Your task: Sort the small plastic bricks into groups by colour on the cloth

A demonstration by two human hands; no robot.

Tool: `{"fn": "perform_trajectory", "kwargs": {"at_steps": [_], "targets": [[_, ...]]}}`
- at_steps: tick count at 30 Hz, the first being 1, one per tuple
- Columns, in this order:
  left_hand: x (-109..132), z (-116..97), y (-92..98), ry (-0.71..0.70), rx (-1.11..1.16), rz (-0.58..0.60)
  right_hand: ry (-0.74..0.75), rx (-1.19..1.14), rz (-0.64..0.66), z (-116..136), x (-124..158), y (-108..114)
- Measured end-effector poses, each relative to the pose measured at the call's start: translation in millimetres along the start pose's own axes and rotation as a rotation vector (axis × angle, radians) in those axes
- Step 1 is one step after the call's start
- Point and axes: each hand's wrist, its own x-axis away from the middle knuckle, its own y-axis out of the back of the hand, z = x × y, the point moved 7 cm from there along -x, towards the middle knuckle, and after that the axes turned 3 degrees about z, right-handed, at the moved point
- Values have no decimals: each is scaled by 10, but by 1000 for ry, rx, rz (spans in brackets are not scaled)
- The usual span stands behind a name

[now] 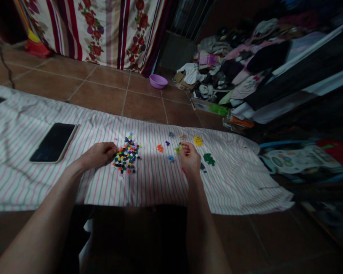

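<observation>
The mixed heap of small coloured pieces lies on the striped cloth of the bench, directly to the right of the left hand, whose bent fingers come to its left edge. This hand is clearly the nearer one; the heap stretches longer away from the person than across. The right hand is well apart from the heap, over on its right side, with curled fingers just beside the lime-green pieces. Between heap and right hand lie the orange pieces and the blue pieces; beyond the hand are the dark green pieces. The view is rather dim, so I cannot tell whether either hand pinches a piece. No brand, label or writing can be read; the smartphone shows only a dark screen.
</observation>
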Motion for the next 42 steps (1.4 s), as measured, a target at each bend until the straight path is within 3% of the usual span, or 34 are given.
{"fn": "perform_trajectory", "kwargs": {"at_steps": [5,14,42], "targets": [[-20,27,-1,-3,-6,-4,-94,177,8,-193,-47,96],[-26,6,-6,-19,-41,-21,-136,273,109,-389,-66,-2],[-50,40,-22,-1,-42,-13,-129,323,134,-415,-67,-115]]}}
